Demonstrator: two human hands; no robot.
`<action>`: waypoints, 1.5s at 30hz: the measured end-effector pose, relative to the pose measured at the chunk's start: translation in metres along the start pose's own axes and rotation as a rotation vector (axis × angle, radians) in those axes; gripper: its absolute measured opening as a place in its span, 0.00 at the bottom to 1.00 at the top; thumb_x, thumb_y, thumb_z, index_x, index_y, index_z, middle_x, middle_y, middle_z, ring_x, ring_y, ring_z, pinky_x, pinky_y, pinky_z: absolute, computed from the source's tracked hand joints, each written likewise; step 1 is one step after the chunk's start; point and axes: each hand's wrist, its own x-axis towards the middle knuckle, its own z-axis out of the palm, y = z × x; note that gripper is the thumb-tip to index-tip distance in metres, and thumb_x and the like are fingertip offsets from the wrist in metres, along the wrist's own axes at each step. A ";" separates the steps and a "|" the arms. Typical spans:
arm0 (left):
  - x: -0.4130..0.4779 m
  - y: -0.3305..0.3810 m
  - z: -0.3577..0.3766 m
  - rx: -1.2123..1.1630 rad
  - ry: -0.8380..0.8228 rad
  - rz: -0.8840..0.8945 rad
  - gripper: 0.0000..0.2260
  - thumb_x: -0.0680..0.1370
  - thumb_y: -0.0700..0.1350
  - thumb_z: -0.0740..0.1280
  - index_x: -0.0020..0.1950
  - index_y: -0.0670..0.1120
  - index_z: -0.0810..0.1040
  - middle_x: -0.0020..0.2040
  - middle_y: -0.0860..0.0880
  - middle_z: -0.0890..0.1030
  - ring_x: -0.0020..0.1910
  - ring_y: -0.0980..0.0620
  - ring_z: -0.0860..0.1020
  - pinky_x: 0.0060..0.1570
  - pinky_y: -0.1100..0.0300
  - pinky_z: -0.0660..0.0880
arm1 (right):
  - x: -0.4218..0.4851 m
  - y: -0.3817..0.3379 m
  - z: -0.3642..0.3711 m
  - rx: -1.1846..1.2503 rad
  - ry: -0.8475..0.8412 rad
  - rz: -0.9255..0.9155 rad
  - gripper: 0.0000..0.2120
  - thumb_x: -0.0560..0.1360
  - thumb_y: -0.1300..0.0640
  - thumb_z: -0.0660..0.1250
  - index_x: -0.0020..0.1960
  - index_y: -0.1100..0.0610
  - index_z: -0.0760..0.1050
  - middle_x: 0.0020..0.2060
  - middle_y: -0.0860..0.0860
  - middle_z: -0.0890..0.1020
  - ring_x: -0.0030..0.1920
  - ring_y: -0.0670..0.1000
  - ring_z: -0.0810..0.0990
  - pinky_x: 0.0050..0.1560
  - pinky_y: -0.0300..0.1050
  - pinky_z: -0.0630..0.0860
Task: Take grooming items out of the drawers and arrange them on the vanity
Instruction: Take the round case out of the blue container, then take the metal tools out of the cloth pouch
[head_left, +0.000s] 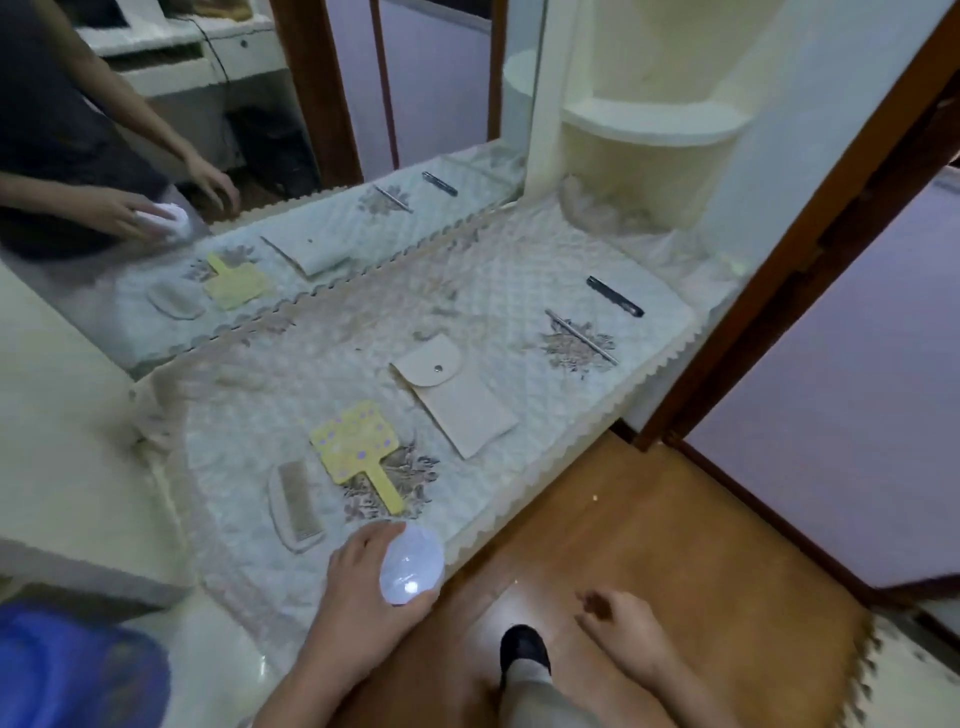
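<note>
**Pale oval case at the near edge of the table**

Our left hand (363, 582) grasps a pale, translucent oval case (411, 565), fingers wrapped over its left side, holding it right at the near scalloped edge of the table (519, 270), which is covered with a quilted cloth. Our right hand (621, 626) hangs loose over the wooden floor (649, 519), well apart from the table, fingers lightly curled and grasping nothing.

Just beyond the left hand lies a yellow hand mirror (358, 447) with purple dots, its handle pointing back toward the oval case. To the left of the mirror, just past the left hand, a comb (298, 501) rests on a pale oval piece. Further out and to the right of the mirror sits a beige snap pouch (452, 400), lying flat with its flap closed. Far beyond the right hand, near the table's far right end, lie a thin metal tool (582, 336) and, past it, a dark narrow item (614, 296); we cannot tell what that one is. The wall mirror (260, 156) behind the table reflects these things
</note>
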 end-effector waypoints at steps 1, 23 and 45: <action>0.010 0.013 0.009 0.015 -0.005 0.014 0.43 0.53 0.66 0.56 0.66 0.49 0.68 0.62 0.55 0.67 0.66 0.50 0.64 0.63 0.58 0.60 | 0.009 0.015 -0.007 -0.006 -0.022 0.025 0.14 0.75 0.54 0.63 0.60 0.55 0.76 0.47 0.49 0.80 0.55 0.49 0.79 0.55 0.38 0.71; 0.170 0.124 0.016 -0.681 -0.151 -0.006 0.37 0.56 0.55 0.76 0.63 0.61 0.67 0.60 0.59 0.75 0.60 0.66 0.74 0.56 0.67 0.74 | 0.125 -0.145 -0.193 0.671 -0.266 -0.372 0.20 0.64 0.59 0.75 0.55 0.52 0.77 0.48 0.48 0.83 0.50 0.45 0.82 0.50 0.37 0.78; 0.234 0.181 0.103 -0.675 0.088 -0.303 0.51 0.61 0.47 0.80 0.75 0.54 0.51 0.59 0.67 0.72 0.56 0.77 0.70 0.52 0.79 0.69 | 0.274 -0.137 -0.252 0.338 -0.279 -0.437 0.47 0.59 0.21 0.57 0.39 0.68 0.75 0.37 0.68 0.79 0.39 0.64 0.80 0.40 0.54 0.75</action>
